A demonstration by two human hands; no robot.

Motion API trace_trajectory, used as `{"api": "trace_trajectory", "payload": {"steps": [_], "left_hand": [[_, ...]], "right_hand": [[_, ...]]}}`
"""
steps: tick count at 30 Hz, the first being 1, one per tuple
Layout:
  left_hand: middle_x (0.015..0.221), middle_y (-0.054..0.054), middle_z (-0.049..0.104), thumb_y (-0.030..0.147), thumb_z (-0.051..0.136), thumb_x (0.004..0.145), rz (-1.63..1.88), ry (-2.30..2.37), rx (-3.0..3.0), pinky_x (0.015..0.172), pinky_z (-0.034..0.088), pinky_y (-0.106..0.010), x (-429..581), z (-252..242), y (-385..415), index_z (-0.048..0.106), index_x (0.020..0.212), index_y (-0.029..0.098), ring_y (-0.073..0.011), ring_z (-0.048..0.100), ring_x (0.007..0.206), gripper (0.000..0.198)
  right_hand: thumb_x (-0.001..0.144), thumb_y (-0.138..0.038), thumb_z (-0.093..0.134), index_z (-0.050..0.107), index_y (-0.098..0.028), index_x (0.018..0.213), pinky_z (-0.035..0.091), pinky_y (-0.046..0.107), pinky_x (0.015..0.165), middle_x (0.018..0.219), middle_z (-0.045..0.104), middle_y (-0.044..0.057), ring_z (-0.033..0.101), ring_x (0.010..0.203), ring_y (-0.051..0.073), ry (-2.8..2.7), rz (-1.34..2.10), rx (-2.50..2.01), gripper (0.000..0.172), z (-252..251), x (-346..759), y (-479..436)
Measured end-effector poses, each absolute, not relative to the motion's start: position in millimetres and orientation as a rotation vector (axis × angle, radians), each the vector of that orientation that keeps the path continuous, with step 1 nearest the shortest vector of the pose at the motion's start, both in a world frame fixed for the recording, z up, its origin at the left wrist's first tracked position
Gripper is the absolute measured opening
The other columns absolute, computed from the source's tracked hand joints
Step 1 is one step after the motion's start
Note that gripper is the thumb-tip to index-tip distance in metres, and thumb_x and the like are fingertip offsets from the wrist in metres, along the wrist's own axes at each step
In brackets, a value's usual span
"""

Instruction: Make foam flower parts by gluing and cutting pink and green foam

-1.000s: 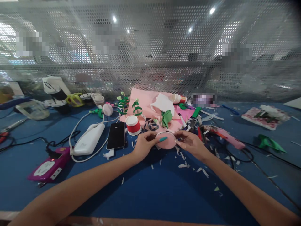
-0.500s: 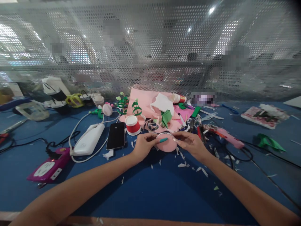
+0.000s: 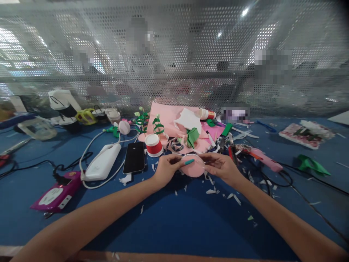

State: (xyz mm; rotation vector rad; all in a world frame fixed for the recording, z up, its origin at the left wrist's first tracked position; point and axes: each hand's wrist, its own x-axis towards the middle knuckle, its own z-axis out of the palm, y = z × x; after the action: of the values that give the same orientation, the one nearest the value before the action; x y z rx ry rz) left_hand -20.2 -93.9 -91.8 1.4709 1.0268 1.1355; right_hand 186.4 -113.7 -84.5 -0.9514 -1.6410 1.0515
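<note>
pink disc (image 3: 193, 167) is being held at the middle of the desk (image 3: 174, 218), left hand (image 3: 166, 168) pinching its rim and a teal bit (image 3: 189, 162), right hand (image 3: 220, 165) pinching the opposite rim; attaching seems underway, needing a steady press next.

Blue table (image 3: 174, 225), perf. screen (image 3: 174, 54) (lights (image 3: 245, 12) behind)

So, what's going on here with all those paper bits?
A person holds a pink round piece between both hands, just above a blue table. The left hand pinches its left edge and the right hand its right edge. A small teal thing sits at the left fingertips; what it is cannot be told. Behind lie a red paper cup, a black phone and pink paper, with white scraps scattered about.
</note>
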Motion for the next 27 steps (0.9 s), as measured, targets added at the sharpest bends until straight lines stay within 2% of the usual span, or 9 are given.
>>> {"api": "trace_trajectory", "payload": {"steps": [4,9,17,22,27], "left_hand": [[0.070,-0.002,0.067,0.038,0.074,0.062,1.152,1.006,1.480,0.058,0.046,-0.025,-21.0,-92.9,-93.6,0.069,0.076,0.014,-0.0136,0.058,0.063,0.029],[0.073,-0.004,0.068,0.038,0.075,0.059,1.130,0.964,1.426,0.059,0.048,-0.026,-20.3,-90.7,-95.0,0.069,0.079,0.014,-0.0152,0.060,0.066,0.032],[0.060,0.000,0.061,0.037,0.074,0.061,1.124,1.026,1.451,0.051,0.041,-0.021,-21.9,-87.1,-96.3,0.066,0.066,0.012,-0.0088,0.051,0.054,0.027],[0.067,-0.003,0.064,0.042,0.073,0.062,1.149,0.996,1.448,0.053,0.043,-0.022,-20.8,-89.3,-95.1,0.067,0.075,0.011,-0.0109,0.053,0.058,0.034],[0.063,-0.001,0.062,0.040,0.073,0.064,1.175,1.005,1.470,0.053,0.042,-0.022,-21.8,-93.2,-93.0,0.067,0.072,0.011,-0.0103,0.053,0.056,0.030]], "right_hand": [[0.068,-0.037,0.070,0.070,-0.021,0.096,0.054,0.034,0.069,0.094,0.071,0.008,0.065,0.080,0.021,-1.617,1.060,-0.964,0.033,-86.0,183.9,-112.1],[0.066,-0.036,0.071,0.071,-0.021,0.092,0.053,0.037,0.077,0.092,0.072,0.007,0.066,0.085,0.023,-1.508,1.134,-0.937,0.030,-90.0,184.4,-107.6],[0.062,-0.034,0.076,0.071,-0.020,0.088,0.051,0.036,0.081,0.090,0.072,0.007,0.065,0.087,0.022,-1.336,1.280,-0.913,0.030,-91.5,178.5,-108.6],[0.062,-0.035,0.077,0.071,-0.023,0.089,0.051,0.031,0.076,0.089,0.071,0.005,0.065,0.084,0.019,-1.250,1.358,-0.911,0.031,-93.0,178.2,-108.7],[0.058,-0.036,0.079,0.071,-0.021,0.086,0.051,0.029,0.071,0.085,0.071,0.005,0.065,0.078,0.017,-1.151,1.404,-0.936,0.033,-90.1,176.3,-111.2]]}}
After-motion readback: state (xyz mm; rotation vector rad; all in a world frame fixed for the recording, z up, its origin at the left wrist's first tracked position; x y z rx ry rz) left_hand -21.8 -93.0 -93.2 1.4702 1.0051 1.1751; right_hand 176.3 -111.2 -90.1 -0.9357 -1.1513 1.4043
